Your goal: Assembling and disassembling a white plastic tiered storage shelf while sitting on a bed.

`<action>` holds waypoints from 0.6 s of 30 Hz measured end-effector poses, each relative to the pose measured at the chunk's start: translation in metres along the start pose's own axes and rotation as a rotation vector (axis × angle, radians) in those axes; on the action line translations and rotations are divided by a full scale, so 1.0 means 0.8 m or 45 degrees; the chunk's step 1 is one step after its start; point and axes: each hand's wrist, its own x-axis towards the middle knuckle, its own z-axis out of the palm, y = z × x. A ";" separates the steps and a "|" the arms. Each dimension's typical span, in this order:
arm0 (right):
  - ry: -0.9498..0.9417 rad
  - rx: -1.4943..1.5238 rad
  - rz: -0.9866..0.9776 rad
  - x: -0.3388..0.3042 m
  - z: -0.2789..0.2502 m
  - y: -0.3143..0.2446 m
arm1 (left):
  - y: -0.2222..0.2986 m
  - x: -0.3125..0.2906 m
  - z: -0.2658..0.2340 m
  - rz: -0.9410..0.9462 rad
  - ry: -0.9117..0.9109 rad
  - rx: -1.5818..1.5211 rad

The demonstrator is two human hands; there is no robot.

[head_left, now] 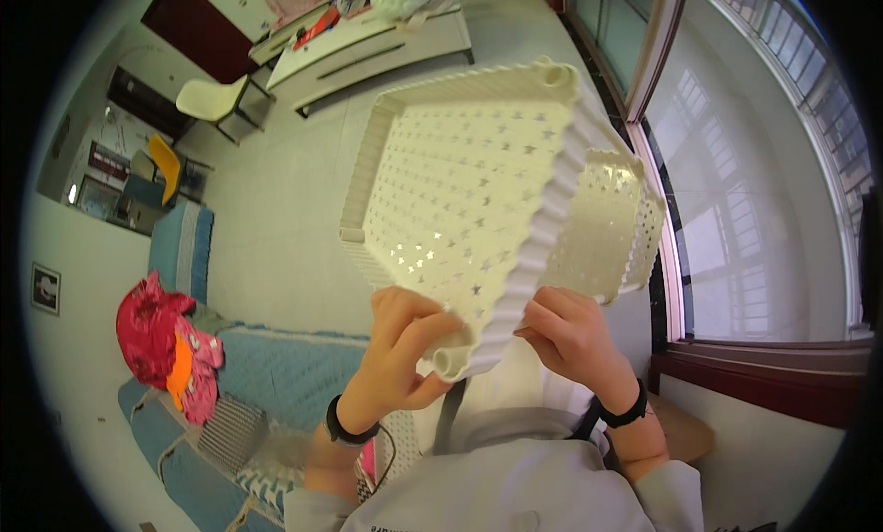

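A cream plastic shelf tray (460, 183), pierced all over with small star-shaped holes, is tilted up in front of me. It has a ribbed rim and round sockets at its corners. My left hand (400, 343) is closed on the near corner, beside a socket, with the thumb under the rim. My right hand (579, 339) has its fingers curled at the right rim; its fingertips are partly hidden there. Behind the tray, to the right, shows a second cream perforated tray (598, 215), mostly covered by the first. Whether the two trays are joined cannot be seen.
On the left stands a sofa with a blue cover (285, 366), red and pink clothes (166, 339) lying on it. A white cabinet (368, 58) and a cream chair (212, 100) stand at the back. Sliding glass doors (736, 210) run along the right.
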 end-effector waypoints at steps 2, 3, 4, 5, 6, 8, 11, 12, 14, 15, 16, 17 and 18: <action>-0.124 -0.001 -0.087 -0.001 0.011 -0.001 | -0.014 -0.040 0.011 0.005 0.094 0.003; -0.155 0.024 -0.081 -0.002 0.017 -0.001 | -0.022 -0.060 0.015 0.057 0.178 0.011; -0.217 -0.031 -0.108 -0.003 0.023 -0.001 | -0.029 -0.080 0.014 0.039 0.122 -0.048; -0.278 -0.086 -0.139 -0.003 0.028 -0.002 | -0.032 -0.097 0.021 0.001 0.125 -0.045; -0.302 -0.099 -0.154 -0.004 0.037 -0.001 | -0.033 -0.115 0.029 -0.149 0.177 -0.210; -0.345 -0.107 -0.164 -0.008 0.048 0.003 | -0.035 -0.150 0.043 -0.506 0.122 -0.468; -0.461 -0.133 -0.162 -0.017 0.063 0.007 | -0.036 -0.183 0.073 -0.706 0.269 -0.547; -0.517 -0.150 -0.132 -0.024 0.064 0.007 | -0.038 -0.186 0.069 -0.626 0.130 -0.520; -0.556 -0.138 -0.098 -0.031 0.065 0.008 | -0.026 -0.185 0.070 -0.702 0.169 -0.592; -0.581 -0.141 -0.079 -0.034 0.068 0.007 | -0.022 -0.184 0.068 -0.756 0.216 -0.657; -0.595 -0.134 -0.067 -0.038 0.072 0.006 | -0.021 -0.179 0.064 -0.845 0.176 -0.515; -0.595 -0.143 -0.071 -0.043 0.075 0.005 | -0.019 -0.174 0.065 -0.860 0.171 -0.524; -0.590 -0.150 -0.080 -0.044 0.080 0.005 | -0.019 -0.168 0.069 -0.967 0.220 -0.538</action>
